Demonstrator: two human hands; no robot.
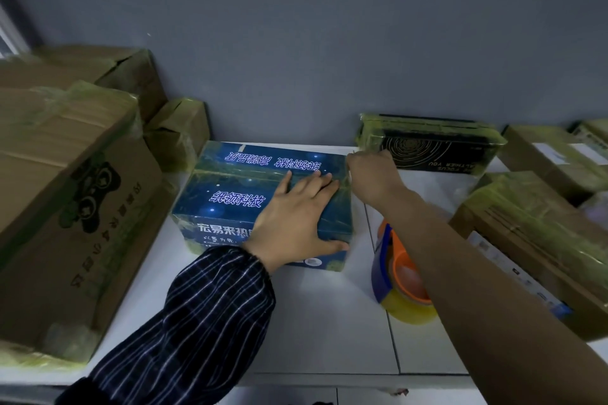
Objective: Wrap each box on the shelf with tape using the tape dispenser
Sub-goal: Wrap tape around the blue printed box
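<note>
Past the sleeve (197, 306), the left hand (289, 223) presses flat on the blue box (230, 194) mid-shelf, the right hand (375, 177) curls at its edge, grip unclear, dispenser (391, 273) beside it: best smooth the tape (250, 173) outward.

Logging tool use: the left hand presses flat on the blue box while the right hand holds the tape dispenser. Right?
No. The head view shows the tape dispenser standing on the shelf under the right forearm; the right hand is at the blue box's top edge. The left hand presses on it.
</note>
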